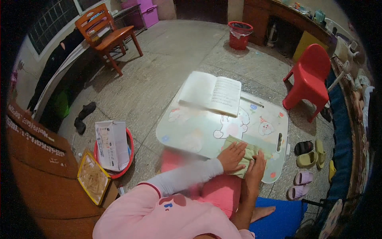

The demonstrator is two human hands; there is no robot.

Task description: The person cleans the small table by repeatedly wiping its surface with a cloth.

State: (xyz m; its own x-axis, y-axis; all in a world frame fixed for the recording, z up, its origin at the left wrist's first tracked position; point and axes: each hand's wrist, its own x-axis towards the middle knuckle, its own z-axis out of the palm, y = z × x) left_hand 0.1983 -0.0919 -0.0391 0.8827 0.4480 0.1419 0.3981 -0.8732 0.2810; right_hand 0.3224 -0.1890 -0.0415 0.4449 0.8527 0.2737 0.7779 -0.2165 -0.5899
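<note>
A light green folded piece (247, 152), cloth-like with creases across it, lies at the near right of a low pale green table (183, 133). My left hand (231, 157), in a white sleeve to the wrist, rests flat on its left part with the fingers stretched. On its right part lies my right hand (256, 164), fingers extended along a crease and the forearm bare. Both palms cover some of the piece. Farther back on the table, an open book (213, 92) with written pages overhangs the far edge.
A red plastic chair (308, 79) stands right of the table, with slippers (304, 178) below it. Left are a red basin (130, 149) with a white box (113, 145) and a yellow-framed panel (93, 178). A wooden chair (107, 36) and red bin (239, 36) stand farther off.
</note>
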